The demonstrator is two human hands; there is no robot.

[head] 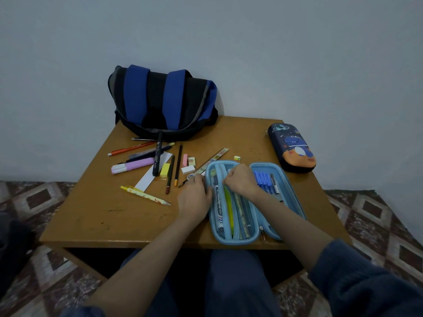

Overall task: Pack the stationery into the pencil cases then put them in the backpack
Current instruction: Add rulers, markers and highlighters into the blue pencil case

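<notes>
Brown worktop [91, 213] against a pale wall [297, 53]; nearest, the light blue pencil case [231, 240] lies open, stocked in both halves; left hand [194, 195] sits at its left rim, grip unclear; right hand [242, 180] is curled over the mesh pocket [248, 216], its hold hidden; loose pens [158, 154], pencils [178, 163] and erasers [188, 169] lie left; dark blue pencil case [293, 147] far right; backpack [164, 104] at the back.
</notes>
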